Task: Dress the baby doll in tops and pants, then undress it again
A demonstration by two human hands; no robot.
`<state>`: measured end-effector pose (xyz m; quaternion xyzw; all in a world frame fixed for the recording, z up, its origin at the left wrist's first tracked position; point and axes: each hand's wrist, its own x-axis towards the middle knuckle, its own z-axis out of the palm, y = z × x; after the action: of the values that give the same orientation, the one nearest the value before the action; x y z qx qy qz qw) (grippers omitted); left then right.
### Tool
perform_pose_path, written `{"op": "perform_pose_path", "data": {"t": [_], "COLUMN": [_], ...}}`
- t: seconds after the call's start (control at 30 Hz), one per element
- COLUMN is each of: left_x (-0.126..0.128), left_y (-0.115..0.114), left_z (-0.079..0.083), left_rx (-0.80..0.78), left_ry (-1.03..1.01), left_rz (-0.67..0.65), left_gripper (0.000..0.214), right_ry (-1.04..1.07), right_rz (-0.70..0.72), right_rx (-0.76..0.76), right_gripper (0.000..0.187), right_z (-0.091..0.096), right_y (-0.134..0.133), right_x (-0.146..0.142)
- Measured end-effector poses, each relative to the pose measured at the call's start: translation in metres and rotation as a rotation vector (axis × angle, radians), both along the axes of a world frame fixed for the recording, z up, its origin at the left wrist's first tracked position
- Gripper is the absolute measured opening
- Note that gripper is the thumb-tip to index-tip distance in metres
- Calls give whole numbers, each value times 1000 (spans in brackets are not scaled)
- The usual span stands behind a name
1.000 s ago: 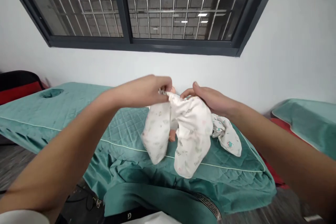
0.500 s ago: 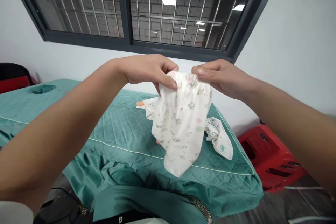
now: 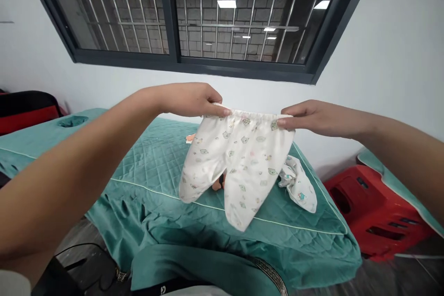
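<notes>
Left hand (image 3: 196,99): thumb and fingers pinch one waistband (image 3: 256,118) end.
Right hand (image 3: 319,118): fingers likewise pinch the opposite end.
Small patterned trousers (image 3: 248,162): held up over the green bed (image 3: 152,157), legs hanging.
Waistband: best held level and lightly stretched, so neither leg twists.

Head-worn view — forward, angled down

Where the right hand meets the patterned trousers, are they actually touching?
Touching. The head view shows the right hand gripping the patterned trousers at a top corner, with its thumb lying over the cloth.
</notes>
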<state>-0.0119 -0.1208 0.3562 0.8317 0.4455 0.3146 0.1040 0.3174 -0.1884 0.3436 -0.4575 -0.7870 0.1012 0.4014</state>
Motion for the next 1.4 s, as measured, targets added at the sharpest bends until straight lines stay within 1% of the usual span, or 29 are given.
{"op": "perform_pose_path", "data": {"t": [0.07,0.1,0.2,0.27,0.33,0.4,0.43,0.47,0.5,0.53,0.6,0.63,0.7,0.73,0.77,0.8,0.87,0.93,0.97,1.0,1.07,1.13,1.17,1.2,1.27,1.3,1.33,1.37,1.4], "left_x": [8,12,24,30,33,33,32,30,28,24,16,11,1,-5,-11,-18,-31,-41,-45,-47,-47,-43,-40,-37,-32,-30,-27,-24,-20], "left_y": [-12,-17,-26,-26,-23,-18,-15,-13,-10,-7,-2,0,5,8,10,13,20,27,31,36,47,62,71,81,99,107,113,118,121], "left_z": [1,1,1,-2,-10,-24,-34,-47,-61,-78,-115,-134,-171,-186,-199,-209,-220,-221,-219,-218,-219,-228,-235,-244,-261,-269,-275,-280,-282], "left_rx": [-43,-33,16,34,29,38,63,96,129,146,66,-23,-263,-322,-316,-262,-88,20,27,10,-63,-184,-292,-430,-689,-740,-722,-652,-569], "left_ry": [28,8,-112,-215,-331,-508,-614,-719,-801,-847,-837,-794,-662,-624,-602,-591,-606,-657,-694,-732,-802,-854,-867,-856,-735,-643,-557,-494,-464], "left_rz": [0,11,-11,-63,-149,-266,-305,-316,-283,-202,-33,9,-16,-18,-5,14,53,72,83,102,166,238,244,221,155,146,159,184,202], "left_gripper": [29,29,29,27,21,13,12,17,27,41,63,64,49,41,39,38,39,41,40,39,36,34,35,35,33,32,32,32,33], "right_ry": [-61,-32,186,247,251,273,296,325,356,389,459,492,552,584,625,675,763,770,733,685,589,523,497,464,350,276,202,141,96], "right_rz": [96,125,170,219,245,221,200,178,162,152,150,154,158,151,136,112,53,-3,-29,-56,-130,-221,-270,-324,-436,-485,-522,-547,-557], "right_rx": [-202,-240,-187,-174,-154,-108,-85,-65,-50,-41,-41,-48,-73,-89,-110,-141,-250,-419,-503,-571,-603,-547,-506,-450,-272,-169,-86,-42,-57], "right_gripper": [41,43,46,45,45,44,41,38,36,34,34,35,37,36,36,35,34,32,30,30,35,39,39,38,37,42,52,63,74], "right_z": [-5,-7,-14,-20,-28,-38,-44,-49,-55,-60,-70,-74,-84,-90,-97,-105,-127,-153,-167,-180,-204,-222,-230,-236,-246,-250,-253,-256,-258], "right_y": [3,4,10,16,26,38,45,54,63,73,95,107,133,145,156,166,179,186,187,190,199,216,227,239,266,279,291,302,313], "right_x": [-7,-13,-43,-70,-97,-122,-132,-141,-149,-156,-167,-171,-179,-183,-186,-190,-195,-196,-195,-191,-180,-161,-150,-139,-117,-107,-98,-90,-82]}}
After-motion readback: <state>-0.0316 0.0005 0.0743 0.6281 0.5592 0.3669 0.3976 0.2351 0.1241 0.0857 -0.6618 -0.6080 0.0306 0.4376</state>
